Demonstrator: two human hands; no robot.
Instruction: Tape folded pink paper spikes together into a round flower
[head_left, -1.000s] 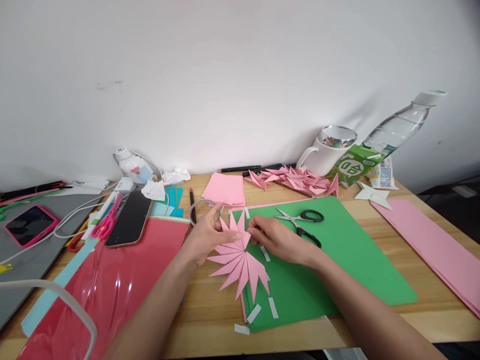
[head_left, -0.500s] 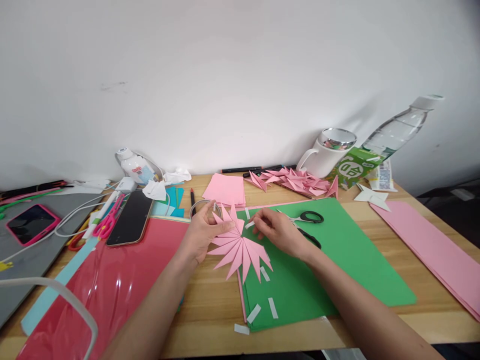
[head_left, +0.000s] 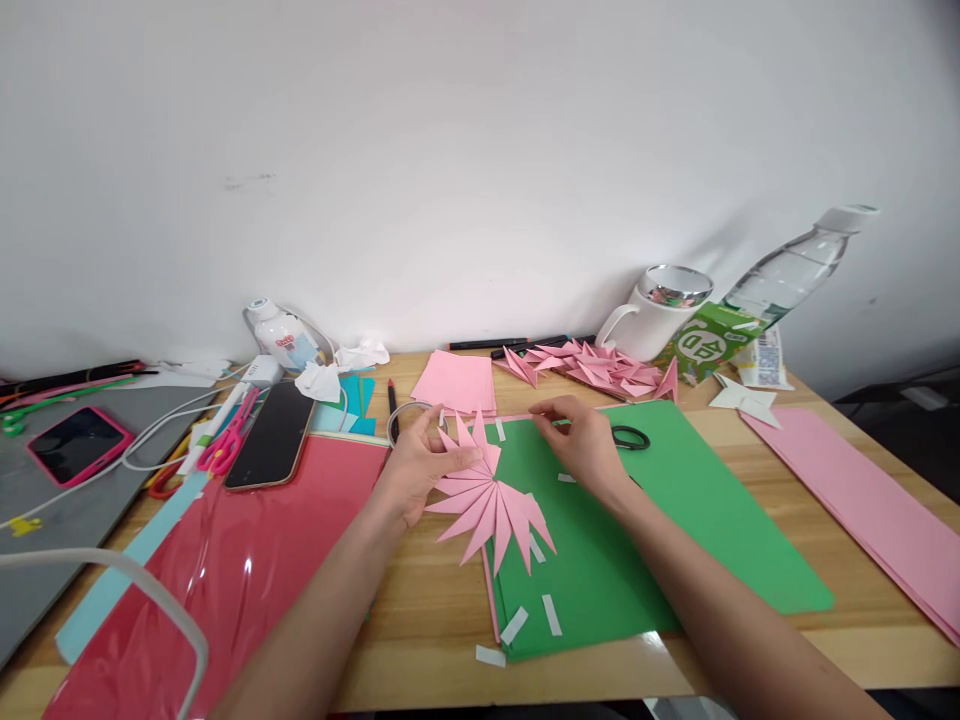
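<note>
My left hand (head_left: 420,465) pinches the upper left edge of a pink folded-paper flower (head_left: 491,505) made of several pointed petals. The flower lies half on the wooden table and half on a green sheet (head_left: 675,530). My right hand (head_left: 589,450) hovers over the green sheet a little right of the flower, apart from it. Its fingertips are pressed together near the sheet's back edge, and I cannot make out what they hold. Black-handled scissors (head_left: 631,437) lie just right of this hand, mostly hidden by it.
Small white strips (head_left: 551,615) lie scattered on the green sheet. A tape ring (head_left: 405,415), pink squares (head_left: 454,380) and several folded pink pieces (head_left: 592,365) sit behind. Mug (head_left: 649,315), carton (head_left: 709,340) and bottle (head_left: 795,265) stand back right. A phone (head_left: 274,435) and red sheet (head_left: 225,560) lie left.
My right hand has left the flower's centre and moved back and right toward the scissors. My left hand keeps hold of the flower, which shifted slightly.
</note>
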